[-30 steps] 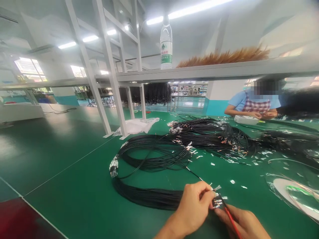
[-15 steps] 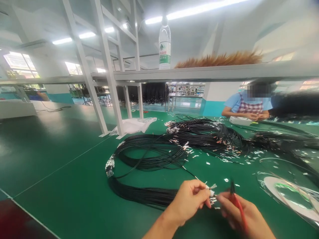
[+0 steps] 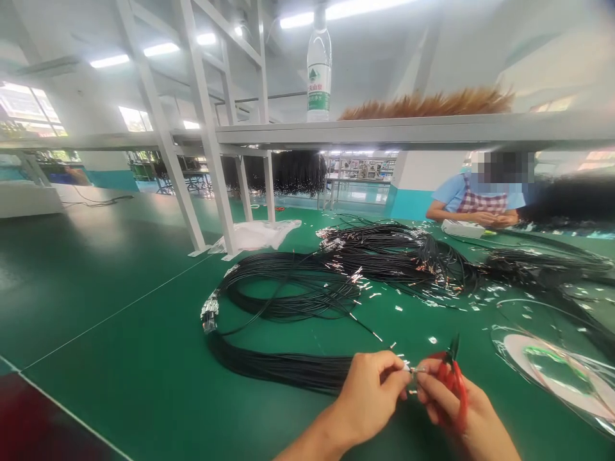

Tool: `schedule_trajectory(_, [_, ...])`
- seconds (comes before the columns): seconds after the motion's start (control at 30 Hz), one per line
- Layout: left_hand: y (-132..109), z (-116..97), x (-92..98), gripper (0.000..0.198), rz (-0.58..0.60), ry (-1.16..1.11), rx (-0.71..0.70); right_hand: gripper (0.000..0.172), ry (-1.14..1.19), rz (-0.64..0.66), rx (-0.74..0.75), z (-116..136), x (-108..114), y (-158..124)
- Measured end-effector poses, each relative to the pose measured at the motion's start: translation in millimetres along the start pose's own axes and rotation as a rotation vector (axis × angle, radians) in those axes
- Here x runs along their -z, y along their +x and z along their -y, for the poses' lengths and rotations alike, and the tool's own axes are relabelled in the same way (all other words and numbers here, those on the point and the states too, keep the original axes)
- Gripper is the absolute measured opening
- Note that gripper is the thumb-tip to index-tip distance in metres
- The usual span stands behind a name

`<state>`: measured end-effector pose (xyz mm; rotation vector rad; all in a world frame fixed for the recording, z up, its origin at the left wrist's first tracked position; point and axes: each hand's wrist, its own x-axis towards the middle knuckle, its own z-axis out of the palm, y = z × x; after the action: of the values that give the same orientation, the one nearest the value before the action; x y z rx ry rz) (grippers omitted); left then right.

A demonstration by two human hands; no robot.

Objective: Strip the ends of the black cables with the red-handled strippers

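Observation:
In the head view, my left hand [image 3: 372, 392] is closed in a pinch on the stripped end of a black cable. Its fingers sit at the right end of a long black cable bundle [image 3: 283, 371], where several short bare tips stick out. My right hand [image 3: 473, 410] is closed around red-handled cutters [image 3: 460, 394], whose dark jaws point up and away. That hand's thumb and forefinger also meet at the cable end, almost touching the left fingertips. The exact strand between the fingers is too small to make out.
Piles of black cables [image 3: 384, 256] lie beyond my hands, with white scraps scattered around. A spool of wire [image 3: 519, 358] is at right, a plastic bag [image 3: 262, 235] by the rack posts. Across the table a person [image 3: 480, 198] works under a shelf [image 3: 408, 132] bearing a bottle [image 3: 319, 77].
My right hand has come in toward my left, and its thumb and finger now meet the cable end. The cutters have turned, showing their red handles more fully. The view has shifted slightly.

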<state>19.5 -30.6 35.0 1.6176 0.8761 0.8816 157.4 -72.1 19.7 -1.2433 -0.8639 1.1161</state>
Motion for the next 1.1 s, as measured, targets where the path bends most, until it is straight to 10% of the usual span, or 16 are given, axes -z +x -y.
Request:
schedule_trajectory(0.17, [0, -2, 8.7, 0.022, 0.351, -0.186, 0.195, 0.035, -0.040, 0.016, 0.017, -1, 2, 1])
schedule_trajectory(0.33, [2, -1, 4.9, 0.017, 0.049, -0.129, 0.117, 0.037, -0.006, -0.013, 0.009, 5, 3, 0])
schedule_trajectory(0.6, [-2, -3, -2.3, 0.016, -0.006, 0.037, 0.035, 0.039, -0.023, -0.009, -0.008, 1, -1, -1])
schedule_trajectory(0.97, [-1, 1, -2.2, 0.017, 0.013, -0.005, 0.075, 0.037, -0.030, 0.001, -0.015, 3, 1, -3])
schedule_trajectory(1.1, [0, -2, 7.6, 0.020, 0.251, -0.165, 0.239, 0.034, -0.092, 0.039, 0.010, 7, 1, -6])
